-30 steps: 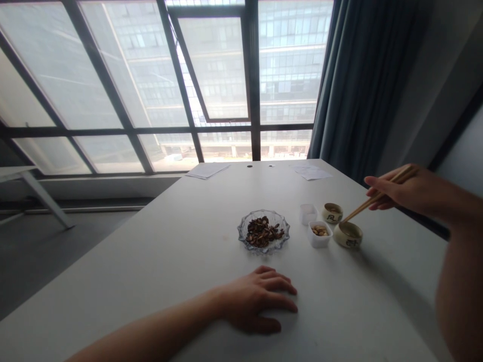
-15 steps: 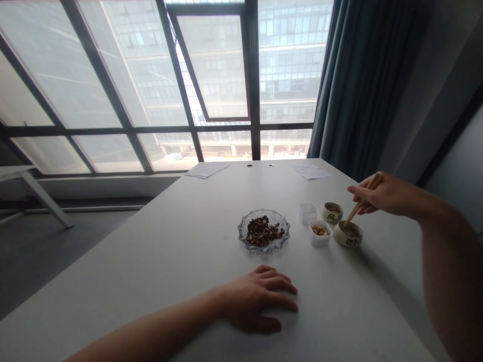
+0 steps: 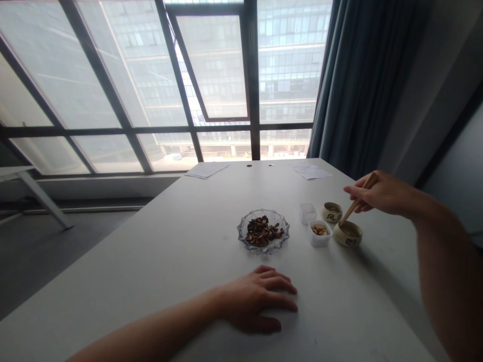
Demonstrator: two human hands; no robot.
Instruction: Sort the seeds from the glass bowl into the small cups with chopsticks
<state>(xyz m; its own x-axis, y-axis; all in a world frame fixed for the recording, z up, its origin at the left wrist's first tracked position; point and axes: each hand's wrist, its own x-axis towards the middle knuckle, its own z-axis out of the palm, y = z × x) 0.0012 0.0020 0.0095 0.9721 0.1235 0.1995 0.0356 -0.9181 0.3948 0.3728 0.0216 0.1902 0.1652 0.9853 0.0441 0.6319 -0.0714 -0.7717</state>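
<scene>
My right hand [image 3: 372, 193] is closed around a pair of wooden chopsticks [image 3: 355, 202], their tips pointing down at the left rim of the near ceramic cup [image 3: 347, 236]. Whether the tips hold anything is too small to tell. Just left of that cup stands a white plastic tub [image 3: 319, 237] with tan pieces in it. Behind are a second ceramic cup [image 3: 332, 213] with a dark character and another clear plastic tub [image 3: 308, 213]. My left hand [image 3: 260, 300] lies flat, fingers spread, on the table in front of a scalloped glass bowl [image 3: 281, 245] of dark brown dried slices [image 3: 263, 231].
The white table [image 3: 181, 251] reaches toward the windows. Sheets of paper [image 3: 207, 170] lie at its far left, and more paper [image 3: 310, 171] at its far right. A dark blue curtain [image 3: 350, 90] hangs at the right. Another table [image 3: 22, 173] stands at the left.
My right hand and the chopsticks have shifted slightly left, with the tips now at the near cup's left rim. My left hand has stayed in place.
</scene>
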